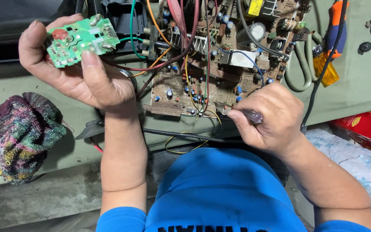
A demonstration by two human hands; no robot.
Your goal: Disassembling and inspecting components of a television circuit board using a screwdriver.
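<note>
My left hand (71, 71) holds up a small green circuit board (82, 41) by its edges, at the upper left, with wires trailing from it toward the right. My right hand (271, 116) is closed around a tool with a clear handle (252, 116), its end pointing left at the near edge of a large brown circuit board (220, 56). That board lies on the grey-green bench, crowded with capacitors, a transformer and red, orange, green and yellow wires. The tool's tip is hidden by my fingers.
A multicoloured knitted cloth (18, 135) lies at the left. A screwdriver with an orange and blue handle (331, 47) rests at the upper right beside grey cable loops (301, 64). A black cable (185, 135) runs along the bench edge. Red packaging (366, 126) sits at the right.
</note>
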